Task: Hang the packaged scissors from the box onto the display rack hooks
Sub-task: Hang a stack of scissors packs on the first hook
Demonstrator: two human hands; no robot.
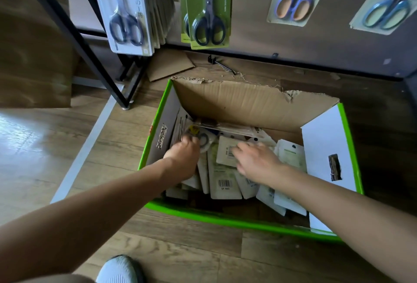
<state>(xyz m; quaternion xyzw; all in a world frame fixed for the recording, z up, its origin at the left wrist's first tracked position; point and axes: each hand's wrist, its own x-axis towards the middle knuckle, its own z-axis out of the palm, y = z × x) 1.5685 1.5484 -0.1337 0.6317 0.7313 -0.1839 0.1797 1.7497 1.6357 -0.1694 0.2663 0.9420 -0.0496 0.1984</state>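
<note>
A few scissors packs hang on the rack, but lots more lie in the box, where your left hand grabs one pack and your right hand lies open on others.

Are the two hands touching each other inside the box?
Apart. The head view shows the left hand and the right hand with a plain gap between them, where packs show.

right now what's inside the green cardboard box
A loose pile of packaged scissors, mostly backs up, with the left hand and right hand on it. Whatever lies beneath the pile is covered.
</note>
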